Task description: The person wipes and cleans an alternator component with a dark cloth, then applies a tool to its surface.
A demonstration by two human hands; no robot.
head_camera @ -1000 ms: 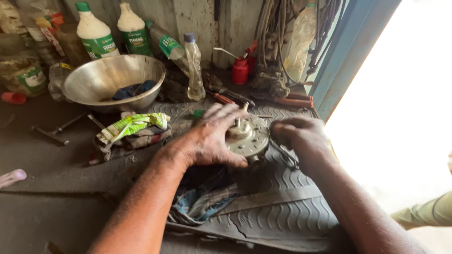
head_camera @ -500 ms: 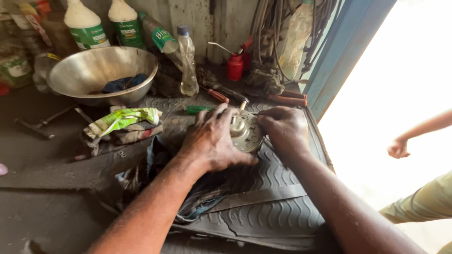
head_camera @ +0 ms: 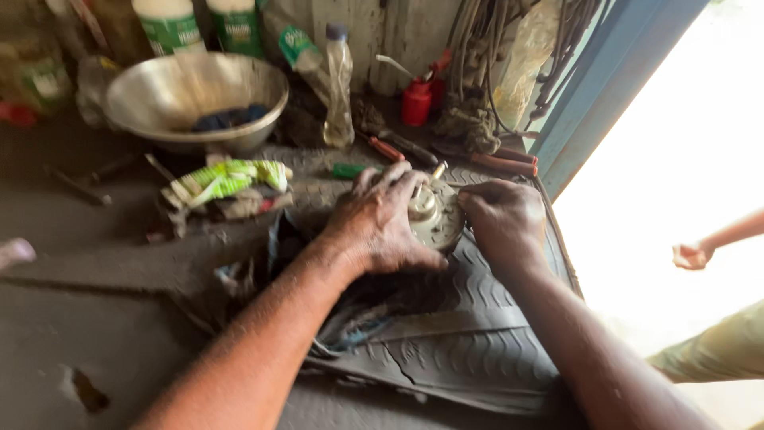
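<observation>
while both hands clasp it, the round metal disc part sits on a ribbed rubber mat, dull grey, greasy, with a raised hub and a thin stem poking up. left hand lies spread over its near side, gripping; right hand curls tight around its right edge. a steel bowl stands well behind.

The round metal part sat at frame centre on the ribbed rubber mat, with the left hand on its left and the right hand on its right. A crumpled cloth lay left of the hands. A metal bowl stood in the upper left, a plastic bottle right of it. Another person's hand appeared at the right edge.
</observation>
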